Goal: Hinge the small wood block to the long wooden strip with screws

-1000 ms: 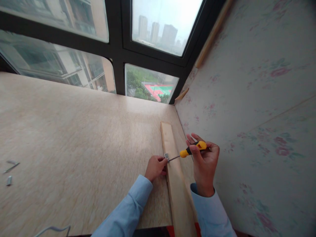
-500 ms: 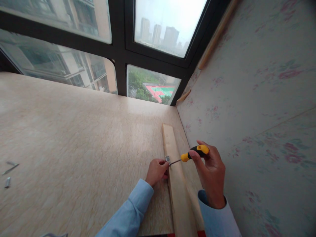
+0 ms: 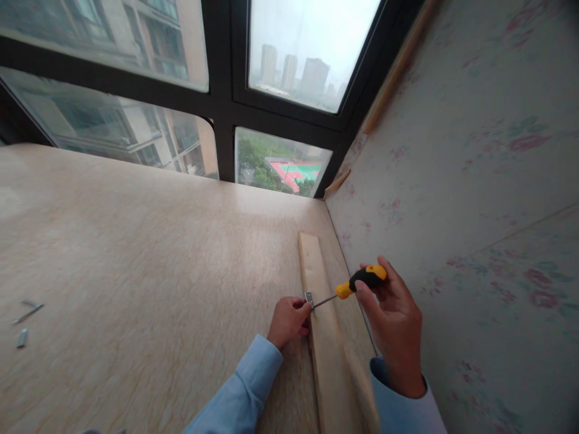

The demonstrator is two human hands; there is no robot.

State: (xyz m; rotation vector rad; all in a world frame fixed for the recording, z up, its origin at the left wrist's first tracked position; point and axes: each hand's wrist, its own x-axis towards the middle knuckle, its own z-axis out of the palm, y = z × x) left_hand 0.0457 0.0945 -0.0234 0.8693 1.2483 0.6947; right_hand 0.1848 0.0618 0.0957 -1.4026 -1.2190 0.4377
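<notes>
A long pale wooden board (image 3: 322,355) lies on the marbled countertop (image 3: 149,271) close to the right wall. A small metal bracket (image 3: 309,297) sits at the board's left edge. My left hand (image 3: 288,320) is closed, its fingers pinching that bracket against the board. My right hand (image 3: 392,322) is wrapped round the yellow and black handle of a screwdriver (image 3: 357,281). The screwdriver's thin shaft points left and down, with its tip at the bracket. Both forearms wear light blue sleeves.
The flowered wallpaper wall (image 3: 474,211) rises right beside the board. A dark-framed window (image 3: 221,102) runs along the back of the counter. Small metal pieces (image 3: 25,316) lie at the far left of the countertop.
My right hand has turned on the screwdriver handle, the wrist rolling so the back of the hand faces me. The left hand stays on the bracket. The view has shifted slightly.
</notes>
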